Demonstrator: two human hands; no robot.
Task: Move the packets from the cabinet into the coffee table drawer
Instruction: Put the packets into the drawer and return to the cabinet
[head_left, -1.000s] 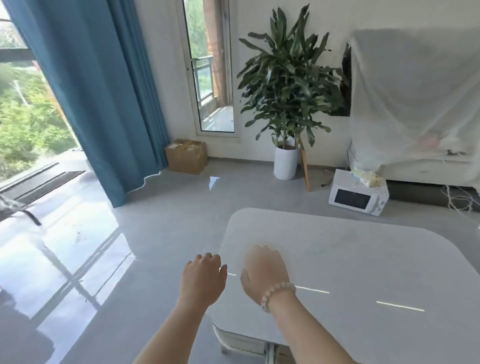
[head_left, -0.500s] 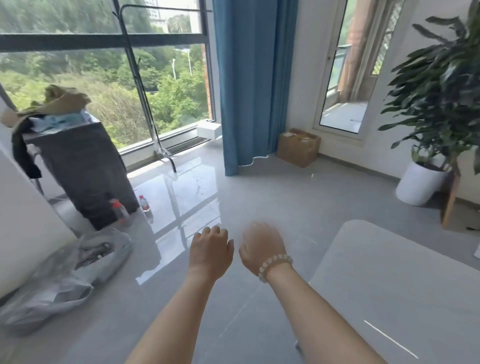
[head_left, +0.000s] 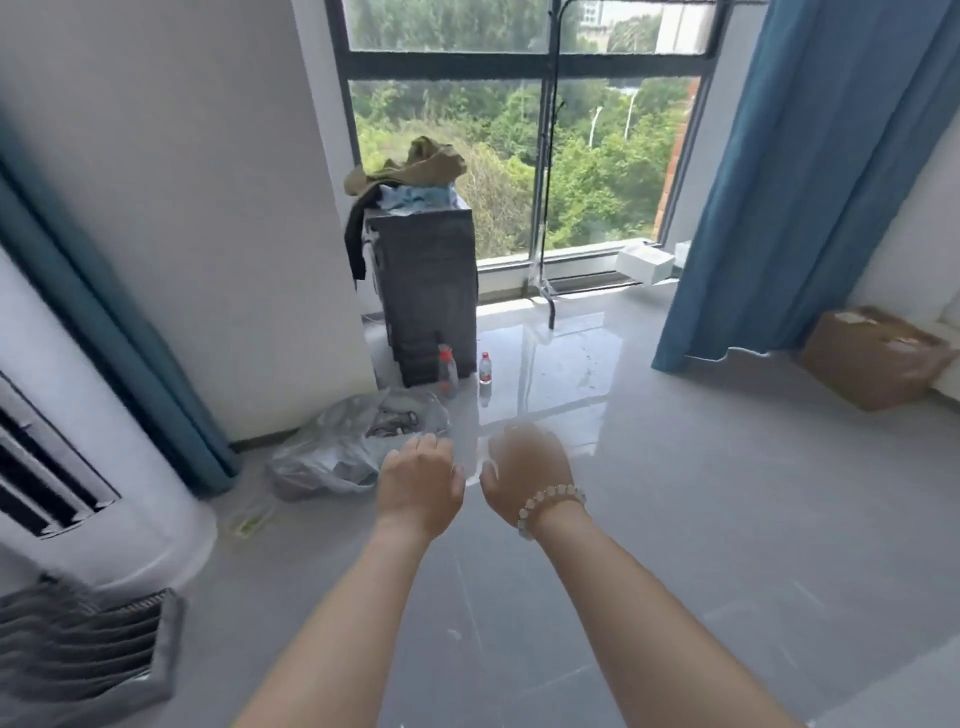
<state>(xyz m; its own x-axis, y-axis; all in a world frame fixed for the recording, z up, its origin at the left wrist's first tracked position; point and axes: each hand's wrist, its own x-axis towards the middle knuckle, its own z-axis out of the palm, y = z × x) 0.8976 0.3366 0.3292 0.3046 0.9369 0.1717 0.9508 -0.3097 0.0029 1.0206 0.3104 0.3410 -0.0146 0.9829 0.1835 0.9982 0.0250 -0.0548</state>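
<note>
Both my hands hang in front of me over the grey floor, side by side and a little apart. My left hand (head_left: 420, 480) has its fingers loosely curled downward and holds nothing. My right hand (head_left: 524, 475), with a bead bracelet at the wrist, is blurred by motion, its fingers hang loose and it is empty too. No packets, no cabinet and no coffee table drawer are in view.
A dark box (head_left: 423, 291) piled with clothes stands by the window, with two small bottles (head_left: 462, 366) at its foot. A grey plastic bag (head_left: 343, 447) lies near the wall. A white floor-standing unit (head_left: 88, 467) is at left. A cardboard box (head_left: 872, 353) sits beside the blue curtain (head_left: 795, 182).
The view has swung to the left: the coffee table, plant and microwave have gone out of sight, and the window, dark box and white unit have come in. Both hands keep the same loose pose.
</note>
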